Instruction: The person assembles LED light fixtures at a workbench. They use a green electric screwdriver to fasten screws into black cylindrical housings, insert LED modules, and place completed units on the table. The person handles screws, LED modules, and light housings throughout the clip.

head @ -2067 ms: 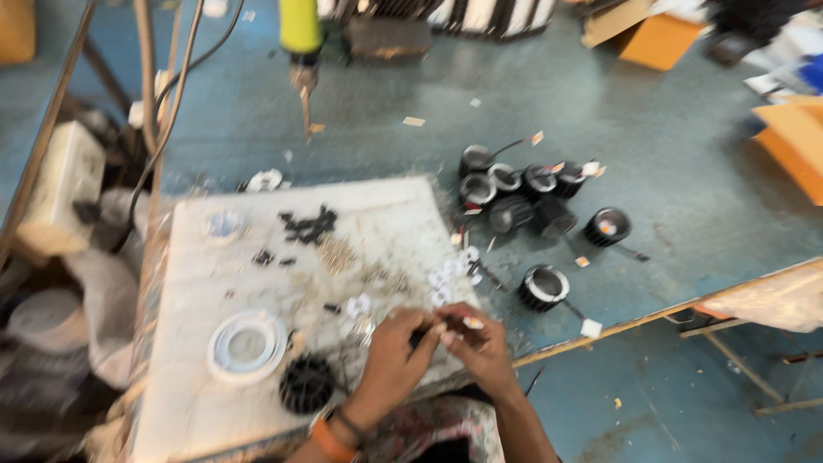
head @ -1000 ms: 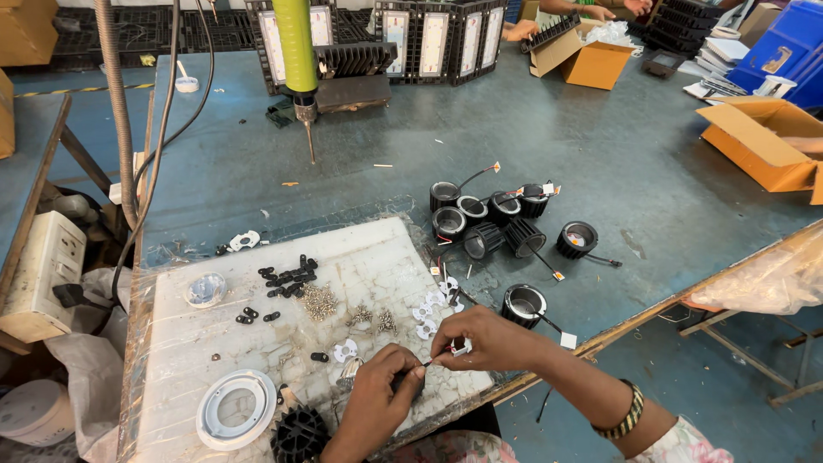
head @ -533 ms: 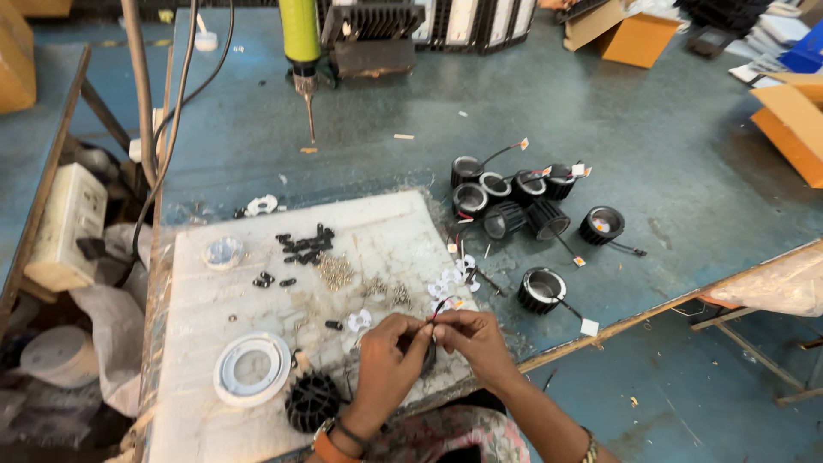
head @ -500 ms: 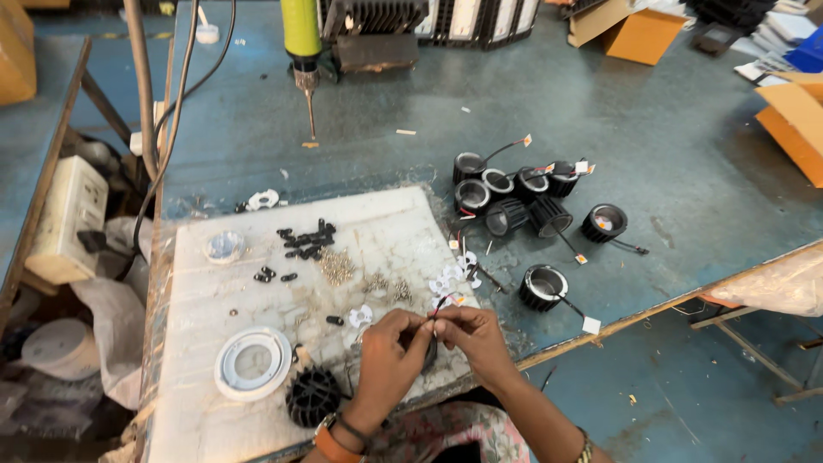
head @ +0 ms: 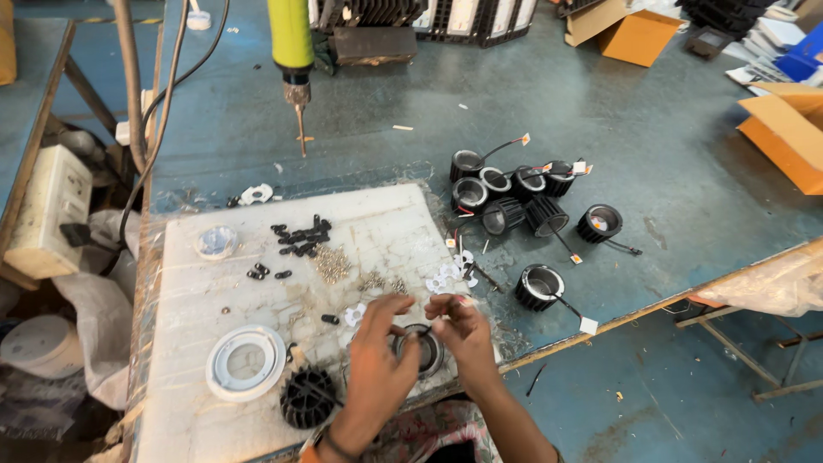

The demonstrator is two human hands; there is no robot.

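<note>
A white work board lies on a blue-green workbench, cardboard boxes at its far right corner. At the board's near edge, a round lamp housing sits directly under both hands. The left hand and right hand meet above it, fingertips pinched together; what they pinch is too small to tell.

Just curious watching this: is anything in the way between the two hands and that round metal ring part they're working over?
Nothing visible is. The left hand and right hand are right at the round ring part, partly covering it. The black finned heat sink and white ring lie off to the side.
</note>
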